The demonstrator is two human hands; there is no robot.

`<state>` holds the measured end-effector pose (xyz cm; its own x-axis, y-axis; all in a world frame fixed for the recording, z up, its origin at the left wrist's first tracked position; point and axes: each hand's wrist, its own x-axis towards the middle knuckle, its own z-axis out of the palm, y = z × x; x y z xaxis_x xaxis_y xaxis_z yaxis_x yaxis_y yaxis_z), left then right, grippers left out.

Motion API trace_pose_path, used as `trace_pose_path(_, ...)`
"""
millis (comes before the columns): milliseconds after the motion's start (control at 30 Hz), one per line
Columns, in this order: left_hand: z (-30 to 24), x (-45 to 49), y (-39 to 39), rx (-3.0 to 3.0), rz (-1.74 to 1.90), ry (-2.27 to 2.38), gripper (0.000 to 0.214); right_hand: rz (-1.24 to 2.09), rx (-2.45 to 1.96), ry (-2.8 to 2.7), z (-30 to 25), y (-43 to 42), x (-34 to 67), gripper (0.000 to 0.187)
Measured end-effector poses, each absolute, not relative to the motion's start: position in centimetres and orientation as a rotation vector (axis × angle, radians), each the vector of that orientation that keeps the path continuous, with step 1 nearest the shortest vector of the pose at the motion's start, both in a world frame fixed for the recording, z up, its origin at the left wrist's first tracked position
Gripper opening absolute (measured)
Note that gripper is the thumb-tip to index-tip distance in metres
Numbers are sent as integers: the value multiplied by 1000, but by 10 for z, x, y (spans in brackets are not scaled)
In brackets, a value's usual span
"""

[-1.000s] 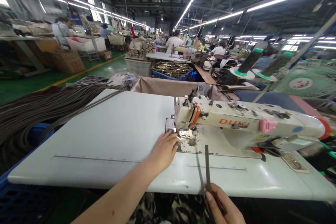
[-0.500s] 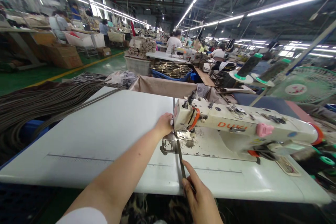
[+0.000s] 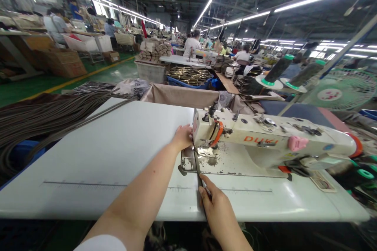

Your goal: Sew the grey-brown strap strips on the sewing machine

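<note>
A dark narrow strap (image 3: 198, 163) runs from the table's front edge to under the needle area of the white sewing machine (image 3: 250, 135). My right hand (image 3: 219, 206) pinches this strap near the front edge, index finger along it. A slim shiny metal piece also shows between that hand's fingers; its kind is unclear. My left hand (image 3: 183, 136) is beside the left end of the machine head, behind the needle area. Its fingers look curled, with the tips hidden by the machine head, so what they grip is not visible.
Many long dark straps (image 3: 59, 121) hang over the left of the white table (image 3: 118, 137). Thread cones (image 3: 278, 71) and a green fan (image 3: 338, 90) are at right. Behind the table are a fabric-lined bin (image 3: 182, 96) and a blue basket (image 3: 190, 82). Co-workers sit farther back.
My right hand has moved slightly forward and left along the strap, towards the machine. The left hand stays by the machine head. The whole view has shifted slightly.
</note>
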<state>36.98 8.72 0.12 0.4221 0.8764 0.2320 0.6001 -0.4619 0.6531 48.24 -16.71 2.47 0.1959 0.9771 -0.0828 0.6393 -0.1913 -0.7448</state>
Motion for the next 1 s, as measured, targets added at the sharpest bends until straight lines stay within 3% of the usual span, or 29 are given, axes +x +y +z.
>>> trace_pose_path(433,2,366,85,1925,899,1185,18,769,-1954,-1489,23,-159,482,49)
trace_pose_path(633,-3,364,87,1683,1030,1209,3,612,-1846,-1519,23,-154,481,43)
trace_pose_path(800,-6,359,75,1364,1093,1156,29,466,-1748,-1471,23,-157,480,39)
trace_pose_path(1000,2,333,34,1075,1220,971,41,509,-1587,-1440,30,-150,473,39)
